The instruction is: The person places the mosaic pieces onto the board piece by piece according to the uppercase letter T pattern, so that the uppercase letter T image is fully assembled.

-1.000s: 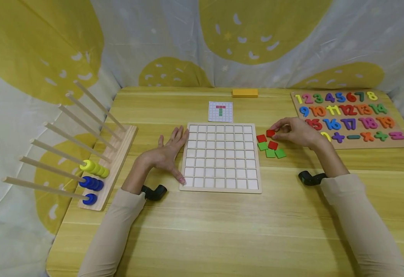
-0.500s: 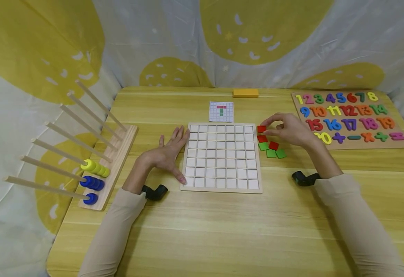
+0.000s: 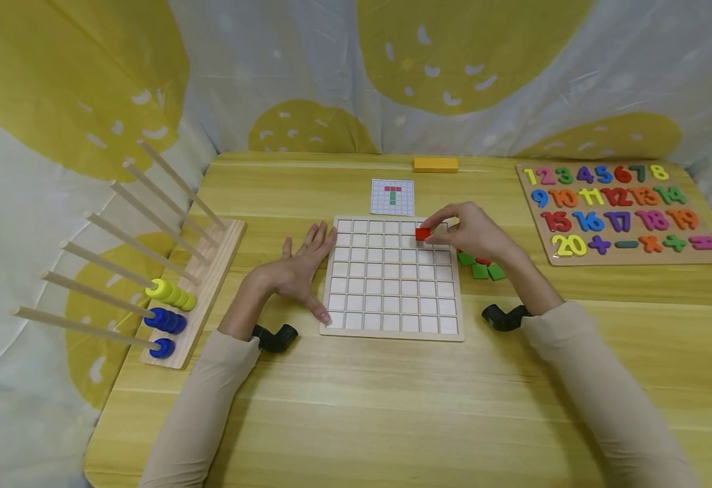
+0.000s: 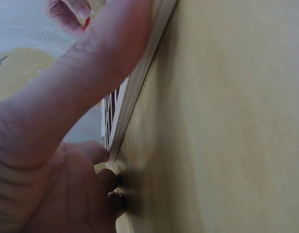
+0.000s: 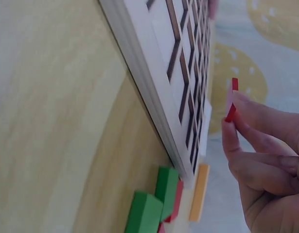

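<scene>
My right hand (image 3: 475,232) pinches a red square tile (image 3: 422,234) between thumb and fingertips, above the upper right cells of the wooden grid board (image 3: 383,278). In the right wrist view the red tile (image 5: 233,99) stands apart from the board, in the air. Spread along the board's left edge is my left hand (image 3: 291,274), its thumb on the lower left corner and its fingertips at the upper left side. Green tiles (image 3: 480,272) and partly hidden red ones lie beside the board's right edge. Behind the board lies a pattern card (image 3: 392,197) with a red and green T.
At the left stands a wooden peg rack (image 3: 209,285) with yellow and blue beads, its pegs leaning outward. A number puzzle board (image 3: 624,213) lies at the right. An orange block (image 3: 435,165) sits near the table's back edge, in front of a curtain (image 3: 313,68).
My right hand has slid a red tile leftward off the pile, lifted it and carried it over the board's upper right. The left hand has stayed in place.
</scene>
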A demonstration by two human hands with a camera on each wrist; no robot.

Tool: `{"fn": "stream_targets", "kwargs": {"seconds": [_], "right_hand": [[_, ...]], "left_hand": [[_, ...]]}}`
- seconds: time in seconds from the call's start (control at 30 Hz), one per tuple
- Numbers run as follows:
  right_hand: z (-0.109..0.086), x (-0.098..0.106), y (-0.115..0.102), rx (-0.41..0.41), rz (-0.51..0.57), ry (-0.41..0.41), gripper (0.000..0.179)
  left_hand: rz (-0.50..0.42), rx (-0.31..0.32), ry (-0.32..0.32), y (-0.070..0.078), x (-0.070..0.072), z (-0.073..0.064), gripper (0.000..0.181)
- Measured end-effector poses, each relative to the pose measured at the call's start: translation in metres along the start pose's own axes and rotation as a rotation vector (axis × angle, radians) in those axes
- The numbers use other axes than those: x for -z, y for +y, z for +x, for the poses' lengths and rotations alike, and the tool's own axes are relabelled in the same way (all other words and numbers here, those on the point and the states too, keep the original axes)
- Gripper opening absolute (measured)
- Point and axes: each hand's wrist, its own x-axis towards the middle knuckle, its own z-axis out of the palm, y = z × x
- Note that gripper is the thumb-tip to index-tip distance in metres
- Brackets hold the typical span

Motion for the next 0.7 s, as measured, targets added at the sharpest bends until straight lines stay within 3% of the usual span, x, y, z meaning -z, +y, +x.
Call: {"fn": "stream_targets", "kwargs": {"seconds": [0.3, 0.7], "right_hand": [[0.011, -0.016, -0.005, 0.004, -0.005, 0.004, 0.027], [0.014, -0.021, -0.008, -0.032, -0.024, 0.021, 0.025]], "left_hand": [[0.002, 0.011, -0.007, 0.002, 0.001, -0.001, 0.165], [-0.009, 0.006, -0.006, 0.002, 0.001, -0.001, 0.165]]}}
